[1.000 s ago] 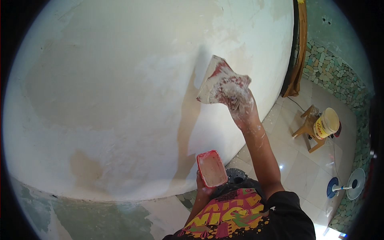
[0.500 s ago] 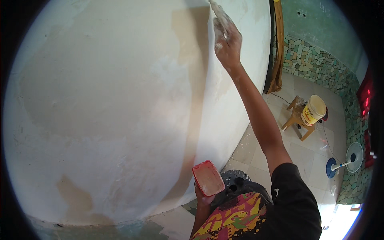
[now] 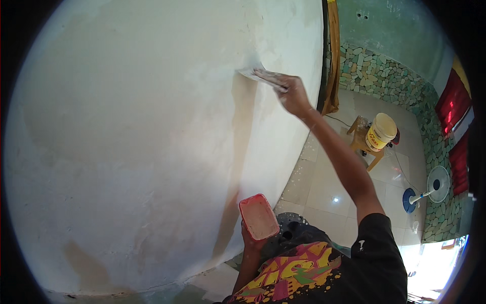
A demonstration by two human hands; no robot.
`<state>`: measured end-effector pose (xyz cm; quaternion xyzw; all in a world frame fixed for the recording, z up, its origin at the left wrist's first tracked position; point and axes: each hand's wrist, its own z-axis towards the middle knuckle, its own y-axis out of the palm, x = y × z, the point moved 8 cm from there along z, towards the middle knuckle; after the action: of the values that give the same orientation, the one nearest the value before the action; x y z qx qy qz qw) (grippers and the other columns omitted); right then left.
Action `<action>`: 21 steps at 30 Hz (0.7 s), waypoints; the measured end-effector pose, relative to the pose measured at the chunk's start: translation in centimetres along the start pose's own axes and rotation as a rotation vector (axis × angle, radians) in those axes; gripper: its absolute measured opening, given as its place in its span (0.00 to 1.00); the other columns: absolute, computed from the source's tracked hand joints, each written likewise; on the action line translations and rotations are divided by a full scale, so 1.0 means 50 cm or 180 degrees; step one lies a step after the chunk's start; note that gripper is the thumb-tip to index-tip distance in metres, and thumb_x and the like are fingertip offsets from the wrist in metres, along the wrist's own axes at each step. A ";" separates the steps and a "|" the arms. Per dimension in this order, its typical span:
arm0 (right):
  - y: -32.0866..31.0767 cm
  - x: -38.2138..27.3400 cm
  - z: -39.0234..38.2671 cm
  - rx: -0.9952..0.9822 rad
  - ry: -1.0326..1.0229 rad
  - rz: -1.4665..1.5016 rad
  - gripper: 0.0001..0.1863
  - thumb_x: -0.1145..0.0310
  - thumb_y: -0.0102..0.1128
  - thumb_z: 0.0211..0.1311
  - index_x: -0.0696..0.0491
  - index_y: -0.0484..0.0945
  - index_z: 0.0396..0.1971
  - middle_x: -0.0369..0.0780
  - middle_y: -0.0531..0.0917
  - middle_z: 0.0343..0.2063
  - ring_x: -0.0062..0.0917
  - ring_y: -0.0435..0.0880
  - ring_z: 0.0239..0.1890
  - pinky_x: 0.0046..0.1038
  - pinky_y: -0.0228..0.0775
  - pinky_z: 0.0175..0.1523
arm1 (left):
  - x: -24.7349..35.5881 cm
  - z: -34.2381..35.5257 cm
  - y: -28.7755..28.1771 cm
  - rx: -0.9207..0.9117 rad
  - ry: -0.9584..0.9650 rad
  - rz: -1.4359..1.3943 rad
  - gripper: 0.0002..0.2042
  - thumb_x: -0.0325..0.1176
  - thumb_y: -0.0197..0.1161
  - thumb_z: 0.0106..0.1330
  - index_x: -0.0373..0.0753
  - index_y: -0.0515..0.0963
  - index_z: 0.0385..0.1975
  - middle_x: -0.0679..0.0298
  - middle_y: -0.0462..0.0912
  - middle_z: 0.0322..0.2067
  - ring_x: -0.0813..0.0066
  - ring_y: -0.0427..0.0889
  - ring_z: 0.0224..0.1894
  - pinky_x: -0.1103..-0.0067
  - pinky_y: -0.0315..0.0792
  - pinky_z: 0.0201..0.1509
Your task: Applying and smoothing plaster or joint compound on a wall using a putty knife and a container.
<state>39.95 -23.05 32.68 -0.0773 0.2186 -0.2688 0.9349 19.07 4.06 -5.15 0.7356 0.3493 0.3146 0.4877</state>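
My right hand [image 3: 294,95] is closed around a putty knife [image 3: 251,74], its fingers smeared with white. The wide blade meets the white, patchily coated wall [image 3: 147,101] at upper centre, and the arm's shadow falls below it. Low in front of my body, my left hand [image 3: 250,241] grips a red rectangular tub [image 3: 259,218] from beneath and its near side. Pale, smooth putty covers the inside of the tub, which tilts slightly toward me. Part of the left hand is hidden by the tub.
Below me, beside the tub, is a dark speckled stool top [image 3: 289,219] with holes. To the right, a yellow-white bucket [image 3: 380,133] stands on a wooden stool [image 3: 360,136]. Beyond are a standing fan [image 3: 438,183], a cable on the tiles, and a brown curtain [image 3: 331,66].
My right hand has come down the wall with the putty knife, whose blade now shows more broadly. The left hand still holds the tub in about the same place. The view has shifted slightly.
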 end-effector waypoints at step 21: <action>0.013 -0.010 0.003 0.0114 -0.0028 -0.0608 0.31 0.82 0.58 0.47 0.51 0.79 0.57 0.47 0.83 0.49 0.44 0.82 0.46 0.38 0.77 0.52 | -0.032 0.018 0.012 -0.0217 0.0059 0.0024 0.28 0.54 0.52 0.72 0.45 0.67 0.67 0.57 0.76 0.61 0.53 0.78 0.60 0.50 0.74 0.60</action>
<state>39.97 -22.23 32.83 -0.0822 0.2013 -0.3603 0.9071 18.99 2.12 -5.07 0.7169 0.3401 0.3350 0.5081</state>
